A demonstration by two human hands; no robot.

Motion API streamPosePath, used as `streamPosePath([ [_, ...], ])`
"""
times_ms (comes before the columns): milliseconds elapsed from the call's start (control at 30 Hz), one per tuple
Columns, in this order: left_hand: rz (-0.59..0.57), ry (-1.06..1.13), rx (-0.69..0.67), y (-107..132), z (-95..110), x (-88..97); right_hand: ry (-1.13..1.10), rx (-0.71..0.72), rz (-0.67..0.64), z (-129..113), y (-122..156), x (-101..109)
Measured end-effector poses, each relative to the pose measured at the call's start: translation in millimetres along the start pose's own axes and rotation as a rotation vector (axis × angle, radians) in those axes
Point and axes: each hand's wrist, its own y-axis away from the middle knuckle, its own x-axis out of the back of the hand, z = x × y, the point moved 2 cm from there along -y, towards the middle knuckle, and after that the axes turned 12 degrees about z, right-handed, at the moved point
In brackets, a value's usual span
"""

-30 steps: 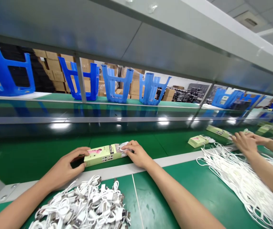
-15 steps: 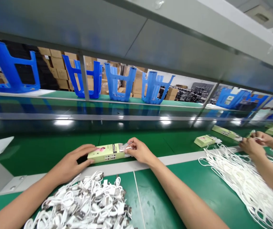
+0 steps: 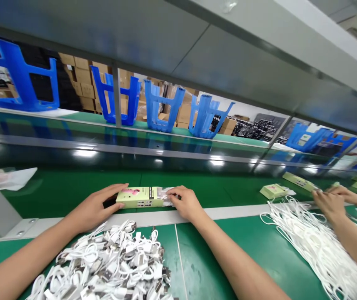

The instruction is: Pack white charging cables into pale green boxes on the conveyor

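Observation:
A pale green box (image 3: pixel 139 197) with a pink picture lies on the dark green belt, its right end open. My left hand (image 3: pixel 98 206) holds the box's left end between thumb and fingers. At the open end, my right hand (image 3: pixel 186 203) is closed on a clear plastic bag (image 3: pixel 164 195) that sticks out of the box. What the bag contains is hard to make out. A heap of short white USB cables (image 3: pixel 116 266) lies on the green table close below my hands.
To the right, a co-worker's hands (image 3: pixel 331 204) work above a pile of long white cords (image 3: pixel 318 250). Another green box (image 3: pixel 274 191) and a longer box (image 3: pixel 298 181) lie on the belt. Upturned blue stools (image 3: pixel 164 106) stand behind, under a grey overhead shelf (image 3: pixel 178 46). A plastic bag (image 3: pixel 17 179) lies left.
The view has shifted slightly. My right hand stays at the box's open end, its fingers now lower over the bag. My left hand keeps its hold. The co-worker's hands have moved slightly.

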Motion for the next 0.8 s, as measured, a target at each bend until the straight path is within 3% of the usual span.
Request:
streamPosePath([
  [100, 0.028, 0.029, -0.021, 0.5, 4.1, 1.4, 0.062, 0.099, -0.026, 0.9, 11.0, 1.0],
  [267, 0.020, -0.008, 0.046, -0.4, 6.1, 3.9, 0.149, 0.133, -0.119, 6.5, 38.9, 12.9],
  [367, 0.014, -0.019, 0.056, -0.6, 2.7, 4.1, 0.078, 0.130, -0.014, 5.9, 54.8, 29.3],
  [500, 0.060, -0.052, 0.037, -1.9, 5.8, 6.4, 0.027, 0.026, 0.119, -4.9, 85.3, 56.1],
  [633, 0.067, -0.110, 0.033, -3.5, 13.6, 6.7, -0.076, 0.035, -0.047, -39.8, 121.5, 69.3],
  [800, 0.095, -0.153, 0.044, -1.6, 2.0, 6.2, -0.205, 0.029, -0.280, -78.6, 144.0, 60.1],
])
